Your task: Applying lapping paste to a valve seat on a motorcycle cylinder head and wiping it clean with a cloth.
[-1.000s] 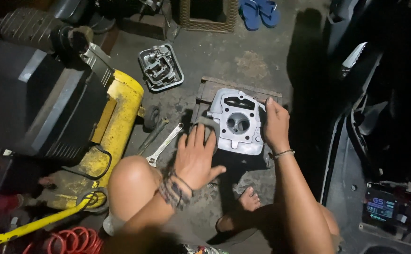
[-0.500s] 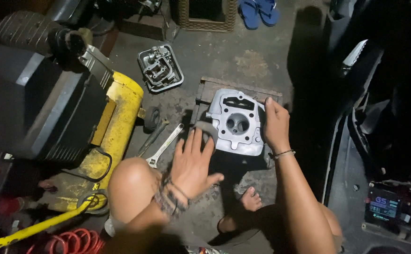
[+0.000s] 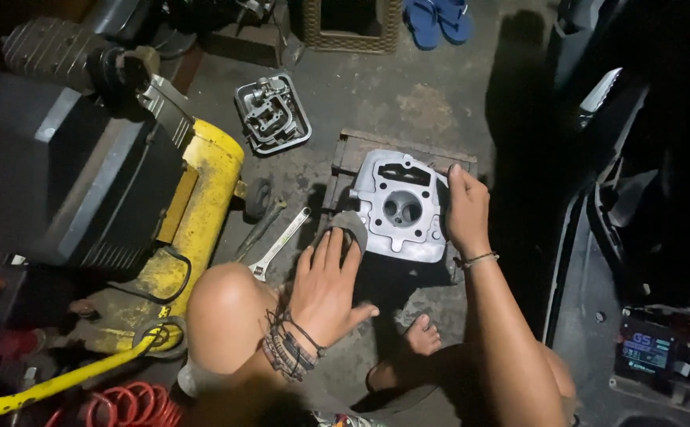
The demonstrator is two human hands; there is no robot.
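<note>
A silver engine cylinder head (image 3: 400,209) lies flat on a wooden board (image 3: 353,154) on the concrete floor. My right hand (image 3: 467,212) grips the head's right edge, fingers curled over its side. My left hand (image 3: 328,286) lies flat with fingers spread just left of and below the head. Its fingertips rest on a dark grey sheet (image 3: 350,224) at the head's lower left corner. Cord bracelets circle my left wrist and a thin band my right wrist. My bare knee (image 3: 222,304) and foot (image 3: 420,336) are close below.
A silver wrench (image 3: 282,241) and a dark tool (image 3: 260,229) lie left of the board. A yellow compressor tank (image 3: 195,217) and a black casing (image 3: 60,182) fill the left. Behind sit a metal tray of parts (image 3: 272,112) and blue sandals (image 3: 438,20). Red coiled hose (image 3: 128,407) is at bottom left, a lit device (image 3: 649,352) at bottom right.
My left hand has slid a little back toward me, off the head's left edge. My right hand keeps its hold on the head, which has not moved.
</note>
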